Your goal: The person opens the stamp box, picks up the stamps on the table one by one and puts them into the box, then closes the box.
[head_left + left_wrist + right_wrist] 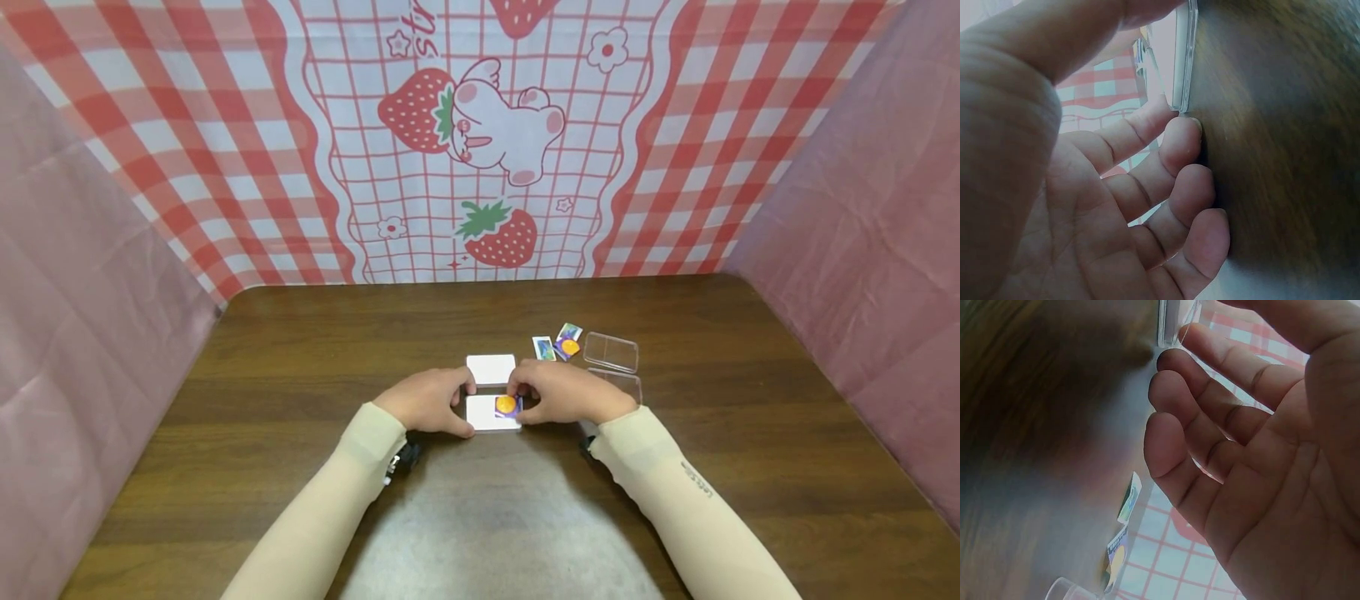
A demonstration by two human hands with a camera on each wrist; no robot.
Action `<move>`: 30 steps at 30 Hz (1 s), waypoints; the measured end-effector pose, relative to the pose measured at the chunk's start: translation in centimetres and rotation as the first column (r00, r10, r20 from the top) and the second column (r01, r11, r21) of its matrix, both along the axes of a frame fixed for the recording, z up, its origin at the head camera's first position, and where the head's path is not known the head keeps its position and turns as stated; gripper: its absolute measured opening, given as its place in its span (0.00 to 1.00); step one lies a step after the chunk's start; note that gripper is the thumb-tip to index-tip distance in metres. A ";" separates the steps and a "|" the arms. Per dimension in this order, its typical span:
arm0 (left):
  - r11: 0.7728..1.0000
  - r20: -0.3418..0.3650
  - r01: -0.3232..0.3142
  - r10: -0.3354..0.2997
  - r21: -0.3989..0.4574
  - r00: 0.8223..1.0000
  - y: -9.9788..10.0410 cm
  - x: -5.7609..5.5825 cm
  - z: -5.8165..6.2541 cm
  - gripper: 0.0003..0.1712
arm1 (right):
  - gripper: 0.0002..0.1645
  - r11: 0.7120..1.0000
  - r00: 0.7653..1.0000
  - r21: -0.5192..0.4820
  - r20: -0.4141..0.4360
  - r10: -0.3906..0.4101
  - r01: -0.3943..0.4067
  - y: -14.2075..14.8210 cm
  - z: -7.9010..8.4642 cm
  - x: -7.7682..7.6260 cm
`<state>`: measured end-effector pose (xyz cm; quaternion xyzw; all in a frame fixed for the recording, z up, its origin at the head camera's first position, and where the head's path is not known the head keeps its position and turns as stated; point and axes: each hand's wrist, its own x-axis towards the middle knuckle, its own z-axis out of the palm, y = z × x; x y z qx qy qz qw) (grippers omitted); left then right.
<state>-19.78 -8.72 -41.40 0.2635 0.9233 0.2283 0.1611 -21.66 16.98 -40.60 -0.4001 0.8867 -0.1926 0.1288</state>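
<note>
Person's two hands at work on a small case, seen from the head and both wrists. Near: pale sleeves (pixel 337 492) rise from the lower left and lower right of the head view, the right one bearing dark lettering (pixel 697 480); between them the table (pixel 247 417) shows a pale sheen. Centre: the near case (pixel 480 412), white-faced with a clear rim, lies on the table. The left hand (pixel 427 402) grips its left end, thumb at the near corner and index finger at the far one; in the left wrist view the other fingers are bent and rest against the table. The right hand (pixel 566 392) pinches the picture card (pixel 507 406), orange and purple, between thumb and index finger over the right half of the near case. Just beyond lies the far case (pixel 491 369), also white. Right of centre: two clear cases (pixel 611 352), the lower partly hidden by the right hand, and, to their left, two loose cards (pixel 567 342). Far: a red-and-white cloth (pixel 495 125) with strawberries fills the upper frame, flanked by pink curtains (pixel 862 250).
</note>
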 end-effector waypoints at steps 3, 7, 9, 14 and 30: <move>1.000 -0.001 0.001 -0.001 -0.001 1.000 0.0 0.0 0.0 0.28 | 0.13 1.000 1.000 0.001 -0.006 0.003 -0.003 0.0 0.2 0.1; 1.000 0.001 0.004 -0.004 -0.002 1.000 0.0 0.0 0.0 0.28 | 0.13 1.000 1.000 0.007 -0.010 0.000 0.000 -0.1 0.3 0.3; 1.000 0.003 0.006 -0.006 -0.001 1.000 0.0 0.0 0.1 0.28 | 0.13 1.000 1.000 0.009 -0.013 0.002 -0.001 -0.1 0.2 0.3; 1.000 0.005 0.009 -0.009 0.000 1.000 0.1 0.0 0.2 0.28 | 0.12 1.000 1.000 0.015 -0.021 0.013 -0.012 -0.1 0.0 0.2; 1.000 0.005 0.008 -0.008 0.000 1.000 0.0 0.2 0.4 0.28 | 0.12 0.999 1.000 0.041 -0.026 0.006 -0.005 -0.4 0.0 0.2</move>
